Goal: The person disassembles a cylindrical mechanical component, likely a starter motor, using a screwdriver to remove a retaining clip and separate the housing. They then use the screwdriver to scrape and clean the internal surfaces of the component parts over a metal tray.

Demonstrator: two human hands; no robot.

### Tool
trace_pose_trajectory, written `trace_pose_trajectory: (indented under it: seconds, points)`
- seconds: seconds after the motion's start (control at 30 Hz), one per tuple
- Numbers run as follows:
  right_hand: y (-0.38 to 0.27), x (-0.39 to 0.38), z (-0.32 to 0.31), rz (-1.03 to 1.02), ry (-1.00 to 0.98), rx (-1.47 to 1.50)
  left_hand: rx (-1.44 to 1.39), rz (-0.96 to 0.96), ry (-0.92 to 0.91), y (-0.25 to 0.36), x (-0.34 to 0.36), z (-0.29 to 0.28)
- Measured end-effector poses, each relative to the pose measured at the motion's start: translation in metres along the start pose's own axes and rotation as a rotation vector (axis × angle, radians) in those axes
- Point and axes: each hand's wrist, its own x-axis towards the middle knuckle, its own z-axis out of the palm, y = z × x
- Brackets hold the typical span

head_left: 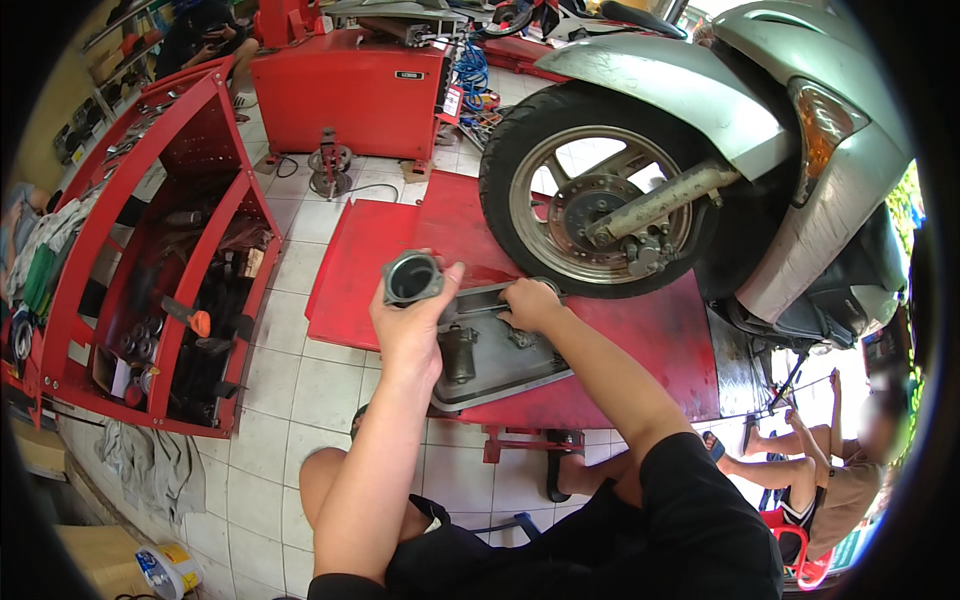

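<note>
Grey metal cylinder part, hollow, open end up, apparently above grey tray.

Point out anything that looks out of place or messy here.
A grey rag lies crumpled on the tiled floor beside the red tool cart. Loose parts clutter the metal tray near the scooter's front wheel.

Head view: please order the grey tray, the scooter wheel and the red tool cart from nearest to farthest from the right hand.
1. Grey tray: under the right hand, touched.
2. Scooter wheel: just beyond, upper right.
3. Red tool cart: far left.
</note>
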Motion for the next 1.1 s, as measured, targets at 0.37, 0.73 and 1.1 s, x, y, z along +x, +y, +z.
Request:
trace_pose_trajectory:
  seconds: [0.37,0.73,1.1]
  points:
    - [0.049,-0.042,0.005,0.112,0.765,0.375,0.132,0.110,-0.245,-0.002,-0.004,0.010]
    - [0.014,-0.193,-0.095,-0.084,0.879,1.495,0.798,0.190,-0.652,-0.050,-0.047,0.006]
    - [-0.015,-0.199,-0.061,-0.240,0.734,1.223,0.918,-0.086,-0.690,-0.066,-0.082,0.017]
